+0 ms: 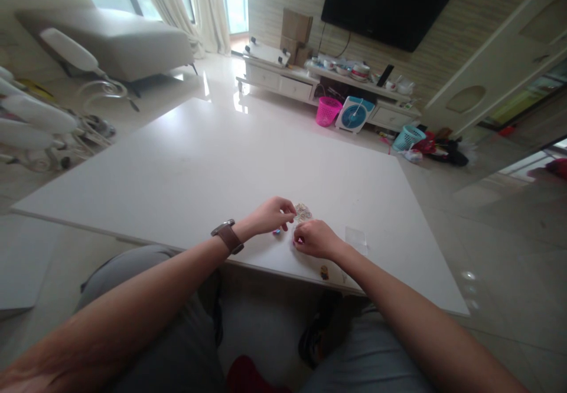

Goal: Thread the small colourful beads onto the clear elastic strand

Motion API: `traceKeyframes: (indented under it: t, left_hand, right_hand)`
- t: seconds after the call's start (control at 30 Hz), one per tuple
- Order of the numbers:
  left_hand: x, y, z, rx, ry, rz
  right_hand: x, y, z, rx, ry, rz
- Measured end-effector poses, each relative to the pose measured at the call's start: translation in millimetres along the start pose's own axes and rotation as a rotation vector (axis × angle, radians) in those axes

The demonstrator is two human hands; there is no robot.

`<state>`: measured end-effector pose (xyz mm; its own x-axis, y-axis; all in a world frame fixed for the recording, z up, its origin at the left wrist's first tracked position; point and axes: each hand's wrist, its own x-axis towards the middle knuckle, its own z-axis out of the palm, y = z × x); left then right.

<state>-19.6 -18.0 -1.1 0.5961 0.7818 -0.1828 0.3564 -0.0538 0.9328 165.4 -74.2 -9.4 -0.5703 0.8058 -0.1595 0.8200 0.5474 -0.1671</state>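
Observation:
My left hand [278,214], with a brown-strapped watch [228,236] on its wrist, is closed with curled fingertips at the edge of a small pile of thin, shiny, metallic-looking bits [303,211]. Whatever those fingers pinch is too small to make out. Just in front of the pile, my right hand [316,239] is closed in a pinch low over the table. A hint of pink shows at its fingertips, but the held thing is mostly hidden. Beneath my left hand lies a small blue-and-pink piece [276,231]. Nearer the table edge is a small yellow-and-dark figure [325,272].
A clear plastic box or lid [356,239] lies right of my right hand on the white table [248,162]. Across the floor stand a pink basket [328,111], a box fan [354,114] and a blue basket [407,137]. White chairs [39,112] are at the left.

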Motion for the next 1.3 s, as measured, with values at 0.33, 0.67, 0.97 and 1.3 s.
traceKeyframes:
  t: [0.33,0.67,0.97,1.3]
  left_hand:
    - [-6,7,-3.5,0.304,0.057,0.066]
    - [-12,-8,-4.6,0.843,-0.048,0.144]
    - [-10,-10,-5.8,0.829,-0.080,0.157]
    - [-10,-18,-7.9,0.826,-0.128,0.199]
  right_hand:
    - [-3,-4,-16,-0.105,-0.066,0.051]
    - [-11,5,-24,0.010,0.023,0.075]
    - [-16,8,-35,0.052,0.065,0.149]
    - [-15,9,-33,0.067,0.046,0.148]
